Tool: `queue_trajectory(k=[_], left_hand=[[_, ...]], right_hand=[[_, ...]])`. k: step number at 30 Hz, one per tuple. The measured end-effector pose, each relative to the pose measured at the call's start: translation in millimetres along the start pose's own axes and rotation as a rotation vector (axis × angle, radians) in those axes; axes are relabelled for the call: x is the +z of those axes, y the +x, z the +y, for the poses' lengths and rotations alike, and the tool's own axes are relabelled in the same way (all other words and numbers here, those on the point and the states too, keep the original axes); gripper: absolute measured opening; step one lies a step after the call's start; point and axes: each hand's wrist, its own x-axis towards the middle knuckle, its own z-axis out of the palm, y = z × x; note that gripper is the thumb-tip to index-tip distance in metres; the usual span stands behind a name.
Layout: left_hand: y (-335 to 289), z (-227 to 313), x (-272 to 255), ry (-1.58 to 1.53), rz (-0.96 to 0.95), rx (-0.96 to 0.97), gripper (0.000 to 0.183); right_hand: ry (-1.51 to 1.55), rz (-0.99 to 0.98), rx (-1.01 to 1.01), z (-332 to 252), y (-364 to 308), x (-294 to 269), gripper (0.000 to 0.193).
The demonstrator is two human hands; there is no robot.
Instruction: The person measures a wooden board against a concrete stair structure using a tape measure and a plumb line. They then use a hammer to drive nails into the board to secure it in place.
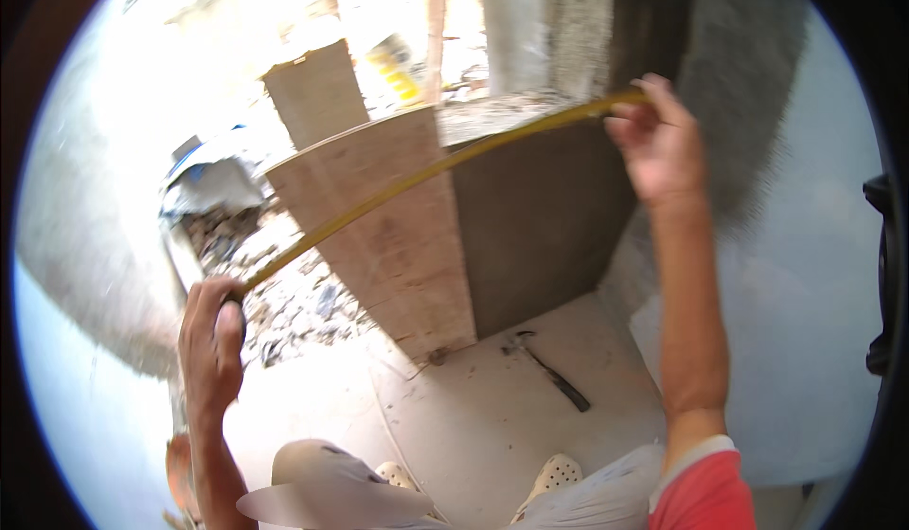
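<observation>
A yellow tape measure (407, 184) is drawn out in a bowed line between my two hands. My left hand (210, 345), at the left by the doorway opening, is closed round its dark case, which the fingers mostly hide. Higher up at the right, my right hand (666, 142) pinches the other end of the blade between thumb and fingers. The blade crosses in front of a plywood board (388, 255) and the top of a dark grey plastered low wall (544, 232). Whether it touches either one I cannot tell.
A claw hammer (551, 375) with a black handle lies on the pale floor (473, 435). Broken rubble (312, 303) and a whitish sack (213, 187) are beyond the opening at left. Another board (317, 94) stands behind the plywood. A plastered wall (767, 293) rises at right.
</observation>
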Motion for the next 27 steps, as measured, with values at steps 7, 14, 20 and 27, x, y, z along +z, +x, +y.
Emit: queue_trajectory(k=[7,14,20,27], left_hand=[[38,-18,-5,0.101,0.050,0.095,0.022],[63,-1,13,0.050,0.132,0.040,0.015],[66,9,18,0.070,0.088,-0.031,0.014],[69,16,19,0.058,0.139,-0.055,0.021]], right_hand=[[-0.033,0.340,0.097,5,95,-141,0.023],[-0.039,0.359,0.089,11,116,-170,0.027],[-0.038,0.180,0.132,32,110,-140,0.031],[-0.178,0.238,0.152,39,98,-120,0.035]])
